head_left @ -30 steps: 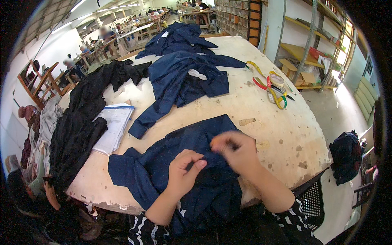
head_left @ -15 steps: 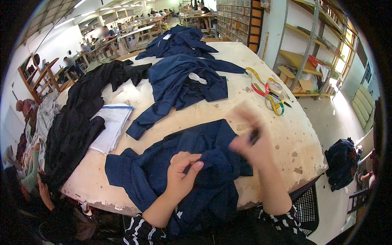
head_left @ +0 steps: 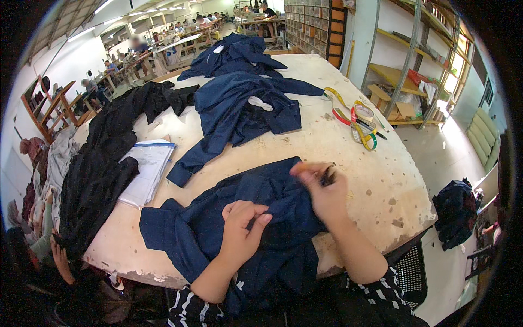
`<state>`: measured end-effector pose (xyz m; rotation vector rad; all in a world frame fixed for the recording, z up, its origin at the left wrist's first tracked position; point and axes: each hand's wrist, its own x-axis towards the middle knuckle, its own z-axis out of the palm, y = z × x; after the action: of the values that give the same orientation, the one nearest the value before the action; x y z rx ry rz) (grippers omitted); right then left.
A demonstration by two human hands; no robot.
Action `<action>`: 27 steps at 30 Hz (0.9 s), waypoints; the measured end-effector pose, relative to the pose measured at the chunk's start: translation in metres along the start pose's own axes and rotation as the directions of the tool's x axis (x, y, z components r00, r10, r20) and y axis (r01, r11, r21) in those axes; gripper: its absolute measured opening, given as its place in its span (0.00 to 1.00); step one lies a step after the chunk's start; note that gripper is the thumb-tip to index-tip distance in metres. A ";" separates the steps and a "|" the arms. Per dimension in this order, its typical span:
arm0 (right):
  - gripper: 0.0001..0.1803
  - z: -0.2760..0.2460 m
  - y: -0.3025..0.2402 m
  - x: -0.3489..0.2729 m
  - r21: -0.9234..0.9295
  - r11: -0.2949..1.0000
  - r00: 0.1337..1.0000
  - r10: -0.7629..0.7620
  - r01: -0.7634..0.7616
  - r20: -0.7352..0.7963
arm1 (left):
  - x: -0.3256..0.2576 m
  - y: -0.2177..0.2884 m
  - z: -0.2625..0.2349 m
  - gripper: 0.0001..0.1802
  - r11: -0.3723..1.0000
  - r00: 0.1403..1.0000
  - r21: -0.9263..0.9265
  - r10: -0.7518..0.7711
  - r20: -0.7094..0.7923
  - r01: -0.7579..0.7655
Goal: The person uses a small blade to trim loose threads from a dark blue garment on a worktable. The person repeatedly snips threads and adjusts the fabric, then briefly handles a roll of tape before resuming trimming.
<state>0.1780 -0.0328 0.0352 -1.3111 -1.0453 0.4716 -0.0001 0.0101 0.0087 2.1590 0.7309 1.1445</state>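
A navy garment lies crumpled along the near edge of the table, partly hanging over it. My left hand is closed in a pinch on a fold of its cloth, thumb and forefinger together. Just above the garment's right side is my right hand, its fingers curled around a small dark tool. Motion blur hides the tool's exact kind. The right fingertips reach over the navy cloth; whether they touch it I cannot tell.
Beyond lie another navy garment and a navy pile. Black clothing and papers are on the left. A measuring tape and a tape roll lie at right. Another person's hand shows lower left.
My right hand has swung down and left, closer to the navy garment, with the dark tool still in it. My left hand keeps its pinch in nearly the same place.
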 end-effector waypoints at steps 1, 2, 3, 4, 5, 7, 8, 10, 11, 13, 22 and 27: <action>0.08 -0.006 0.003 0.010 0.140 0.990 0.998 -0.002 0.012 -0.070 | -0.003 0.000 -0.001 0.05 1.000 1.000 -0.013 -0.014 -0.004 0.014; 0.09 -0.007 -0.001 0.008 0.091 0.996 0.999 -0.027 0.023 0.034 | -0.004 0.000 -0.001 0.05 0.999 1.000 -0.026 -0.027 -0.007 0.027; 0.10 -0.007 -0.004 0.004 0.051 0.998 0.990 -0.045 0.038 0.137 | -0.003 -0.001 0.000 0.05 1.000 1.000 -0.013 -0.001 -0.012 0.001; 0.10 -0.006 -0.002 -0.002 -0.088 0.995 0.947 0.078 -0.053 0.313 | -0.002 -0.001 0.001 0.05 1.000 1.000 -0.001 0.026 -0.015 -0.026; 0.11 -0.004 0.000 -0.006 -0.240 0.964 0.862 0.216 -0.114 0.459 | -0.001 -0.001 0.002 0.05 0.999 0.998 0.012 0.052 -0.018 -0.052; 0.10 -0.003 -0.016 -0.008 -0.211 0.974 0.917 0.151 -0.076 0.369 | -0.001 0.000 0.000 0.06 0.999 1.000 -0.051 0.017 0.014 -0.016; 0.09 -0.003 -0.012 -0.008 -0.114 0.986 0.927 0.153 -0.121 0.341 | 0.000 0.000 -0.001 0.06 0.997 1.000 -0.082 -0.001 0.030 0.003; 0.08 -0.003 -0.013 -0.010 -0.065 0.989 0.946 0.148 -0.135 0.288 | 0.000 0.002 0.000 0.06 0.995 0.995 -0.019 0.098 -0.032 -0.099; 0.09 -0.002 -0.013 -0.009 -0.026 0.987 0.936 0.156 -0.156 0.316 | 0.000 0.003 0.001 0.06 0.989 0.987 0.016 0.148 -0.061 -0.147; 0.10 0.000 -0.007 -0.007 0.059 0.977 0.915 0.171 -0.206 0.364 | 0.002 0.012 -0.002 0.06 0.964 0.958 0.067 0.262 -0.117 -0.256; 0.14 0.007 -0.004 -0.010 0.011 0.999 0.986 -0.054 0.053 0.156 | -0.006 0.001 0.002 0.06 0.962 0.928 -0.132 0.186 -0.322 -0.238; 0.29 -0.013 -0.024 -0.023 0.231 0.946 0.911 0.124 -0.229 0.393 | -0.006 -0.005 0.006 0.07 0.967 0.932 -0.175 0.114 -0.344 -0.183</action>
<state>0.1708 -0.0645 0.0506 -1.0945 -1.1281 1.0023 0.0012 0.0079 -0.0012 1.8965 0.5636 1.6168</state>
